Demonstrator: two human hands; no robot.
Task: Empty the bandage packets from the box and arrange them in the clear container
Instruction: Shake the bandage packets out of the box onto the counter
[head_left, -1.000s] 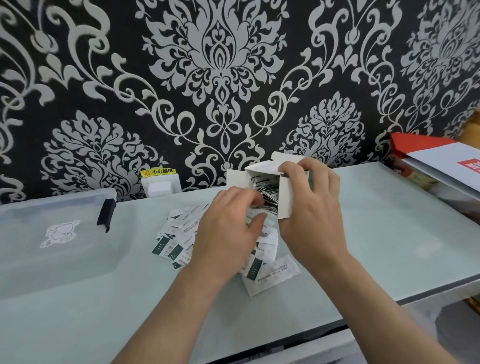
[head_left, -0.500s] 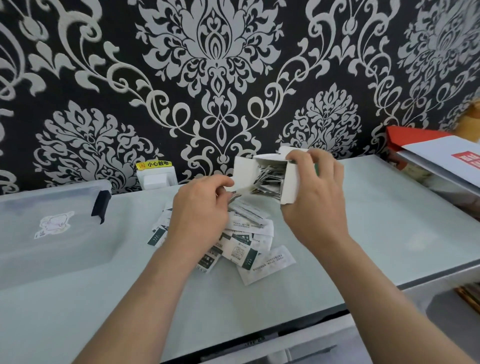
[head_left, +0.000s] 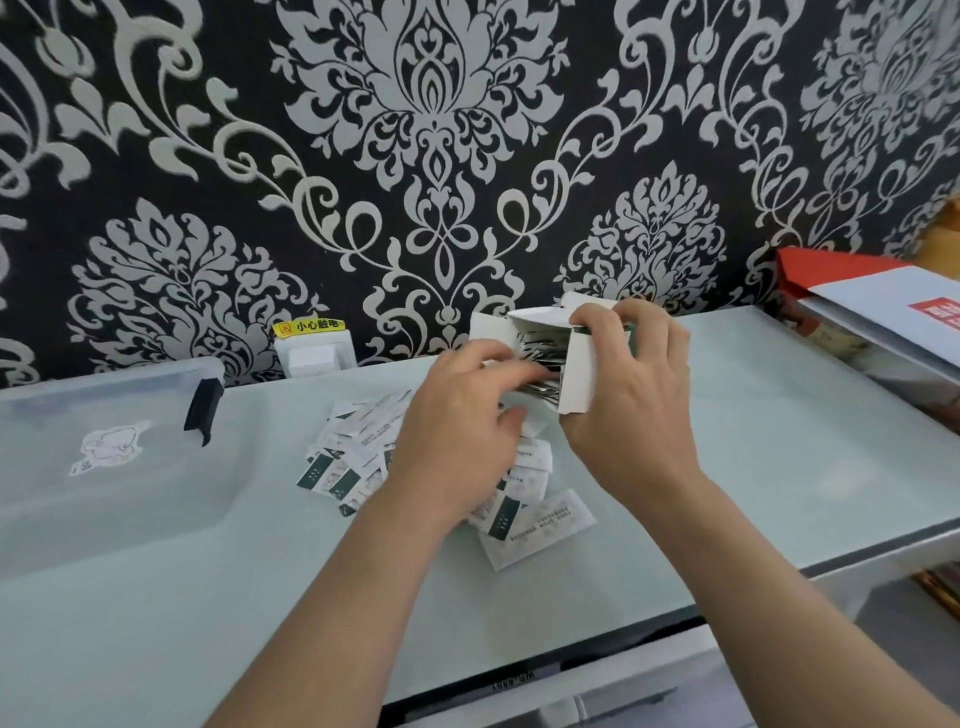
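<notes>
My right hand (head_left: 634, 431) grips the white box (head_left: 576, 374), held over the table (head_left: 779, 441) with its open end facing nine o'clock. My left hand (head_left: 457, 441) has blurred fingers at that opening; whether they pinch a packet I cannot tell. Loose bandage packets (head_left: 353, 462) lie heaped below, with the clear container (head_left: 104, 467) at their nine o'clock.

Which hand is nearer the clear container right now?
Left. The left hand is at the mouth of the box, right of the clear container; the right hand grips the box, farther right.
</notes>
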